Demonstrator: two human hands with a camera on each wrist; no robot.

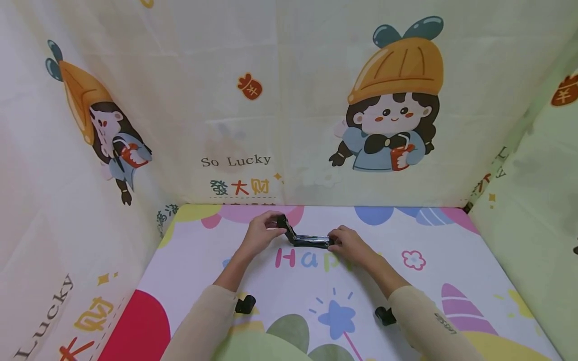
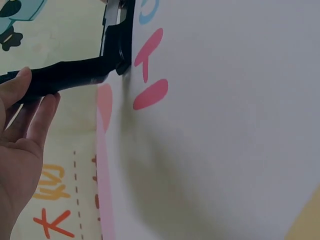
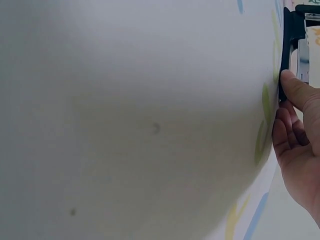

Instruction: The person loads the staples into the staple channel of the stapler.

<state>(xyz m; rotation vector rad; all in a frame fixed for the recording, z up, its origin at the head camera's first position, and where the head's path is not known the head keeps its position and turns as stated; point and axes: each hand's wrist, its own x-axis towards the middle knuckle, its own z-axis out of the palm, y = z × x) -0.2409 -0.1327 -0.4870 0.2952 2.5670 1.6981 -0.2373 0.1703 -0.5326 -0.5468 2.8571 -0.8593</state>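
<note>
A black stapler [image 1: 311, 241] with a silvery metal magazine stands hinged open on the table, just above the printed word "Happy". Its top arm slants up to the left, and the long part lies low along the tabletop. My left hand [image 1: 263, 234] pinches the raised arm between thumb and fingers, seen closer in the left wrist view, where the black arm [image 2: 70, 75] crosses the fingers. My right hand [image 1: 352, 245] pinches the stapler's right end. In the right wrist view, the thumb and fingers [image 3: 295, 92] grip that end near the table; the stapler's remainder is cut off by the frame edge.
The table is covered with a white cloth [image 1: 329, 281] printed with colourful shapes. Behind it and at both sides hang cream-coloured curtains [image 1: 307, 125] with cartoon figures and lettering. Black wrist devices [image 1: 246, 304] show at both sleeves.
</note>
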